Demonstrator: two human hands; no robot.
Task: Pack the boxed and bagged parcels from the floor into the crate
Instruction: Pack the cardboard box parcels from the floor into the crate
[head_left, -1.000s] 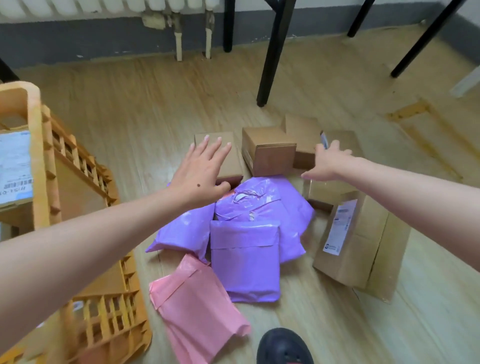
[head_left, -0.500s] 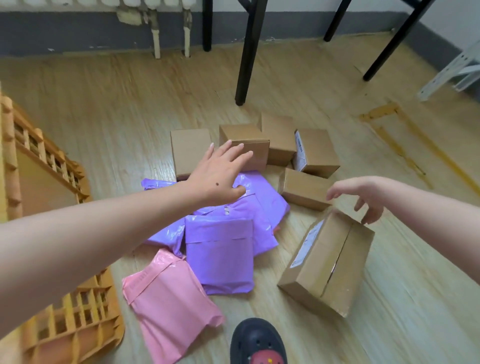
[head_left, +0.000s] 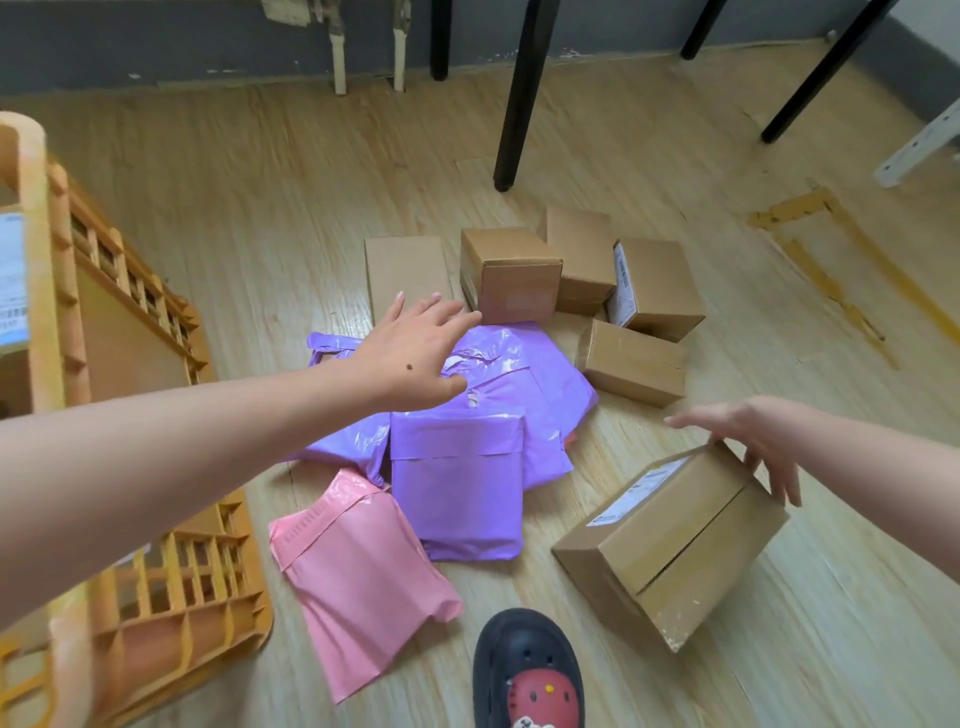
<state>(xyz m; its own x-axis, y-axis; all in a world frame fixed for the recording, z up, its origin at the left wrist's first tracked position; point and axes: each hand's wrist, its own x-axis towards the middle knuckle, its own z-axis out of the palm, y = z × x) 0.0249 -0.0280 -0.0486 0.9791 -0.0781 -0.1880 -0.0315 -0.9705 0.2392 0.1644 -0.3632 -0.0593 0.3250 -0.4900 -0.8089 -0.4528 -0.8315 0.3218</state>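
An orange slatted crate stands at the left with a labelled box inside. Several purple mailer bags and one pink bag lie on the wooden floor. Behind them sit several brown cardboard boxes. My left hand hovers open, fingers spread, over the purple bags near a flat brown parcel. My right hand is open with its fingers touching the far top corner of a large labelled cardboard box at the lower right.
Black table legs stand behind the boxes, and more legs rise at the far right. White radiator pipes run down the grey wall. My black clog is at the bottom centre. Yellow tape marks line the floor at right.
My right hand has come back from the small boxes and down onto the large box's far corner. My left hand has stayed spread above the purple bags. The view has shifted right.
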